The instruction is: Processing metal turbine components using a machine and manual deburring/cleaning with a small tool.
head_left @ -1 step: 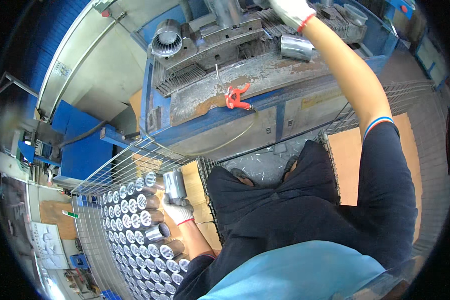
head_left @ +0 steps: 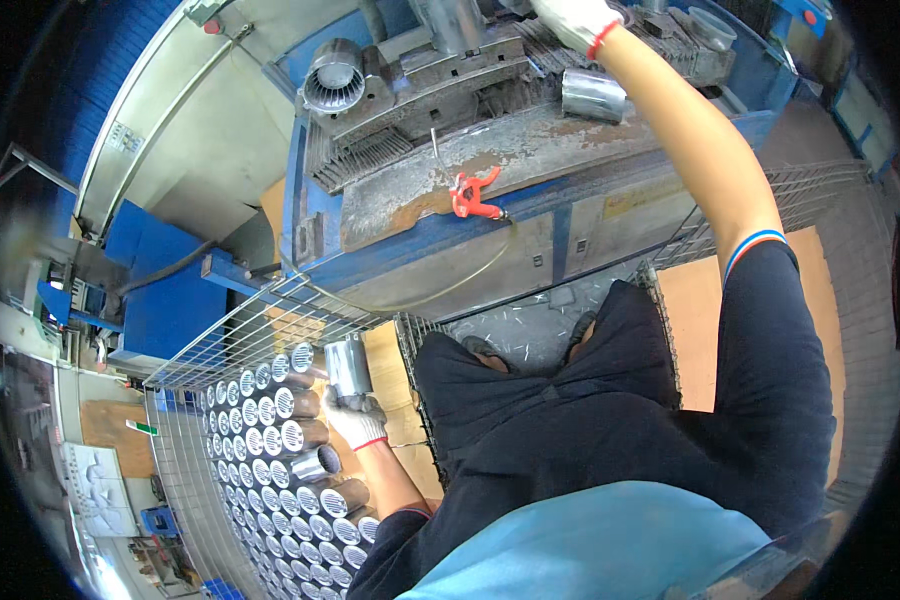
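Note:
My left hand (head_left: 353, 418), in a white glove with grey on the palm side, is closed around the lower end of a shiny metal cylinder (head_left: 348, 368). It holds the cylinder over the edge of rows of similar metal cylinders (head_left: 292, 437) in a wire basket (head_left: 240, 330). At the top edge, my right hand (head_left: 576, 22) in a white glove reaches over the machine; its fingers are mostly cut off by the frame. Below that hand, another metal cylinder (head_left: 593, 96) lies on its side on the machine's worn ledge (head_left: 490, 160).
A red air gun (head_left: 474, 194) hangs at the ledge's front edge, its hose trailing left. A slotted round part (head_left: 334, 78) sits on the machine at left. To my right stands a second wire basket (head_left: 820, 180) with brown board (head_left: 820, 290). Scraps lie on the floor (head_left: 530, 325).
My right hand has shifted slightly left at the top edge. My left hand and the cylinder it holds stay in place.

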Demonstrator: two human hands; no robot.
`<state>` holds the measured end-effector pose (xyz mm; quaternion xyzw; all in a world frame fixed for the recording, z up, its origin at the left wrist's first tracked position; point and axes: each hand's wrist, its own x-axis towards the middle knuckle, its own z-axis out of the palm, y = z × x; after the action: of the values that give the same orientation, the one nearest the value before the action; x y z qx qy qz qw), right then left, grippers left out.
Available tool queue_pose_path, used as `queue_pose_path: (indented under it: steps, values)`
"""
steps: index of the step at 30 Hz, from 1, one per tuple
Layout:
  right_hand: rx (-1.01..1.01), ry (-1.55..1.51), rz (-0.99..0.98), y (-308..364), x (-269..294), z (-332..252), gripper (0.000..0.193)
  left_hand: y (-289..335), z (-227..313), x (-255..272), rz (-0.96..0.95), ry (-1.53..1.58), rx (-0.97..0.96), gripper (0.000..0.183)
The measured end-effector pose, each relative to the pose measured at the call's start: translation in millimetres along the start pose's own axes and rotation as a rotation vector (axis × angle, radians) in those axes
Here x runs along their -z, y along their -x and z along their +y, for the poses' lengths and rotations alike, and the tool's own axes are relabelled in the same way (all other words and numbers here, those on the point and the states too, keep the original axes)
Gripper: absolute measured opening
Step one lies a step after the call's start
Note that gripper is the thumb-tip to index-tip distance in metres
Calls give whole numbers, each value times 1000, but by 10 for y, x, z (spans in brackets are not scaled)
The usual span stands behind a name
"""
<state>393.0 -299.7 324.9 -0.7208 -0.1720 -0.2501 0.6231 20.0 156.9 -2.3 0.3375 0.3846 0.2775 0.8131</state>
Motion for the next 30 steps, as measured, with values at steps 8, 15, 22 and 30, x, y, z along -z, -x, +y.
queue_pose_path:
  steps: [8, 15, 22, 30]
  values:
    - [265, 321, 367, -193, 418, 22, 33, 446, 426, -711, -68, 45, -9, 29]
    - [225, 533, 389, -207, 1027, 289, 36, 681, 633, -1605, -295, -10, -21, 41]
    - [82, 887, 245, -280, 1361, 1029, 41, 529, 542, -2648, -392, -142, 61, 35]
    - [75, 1154, 197, 189, 1401, 1137, 59, 131, 78, -3320, -815, -44, 279, 58]
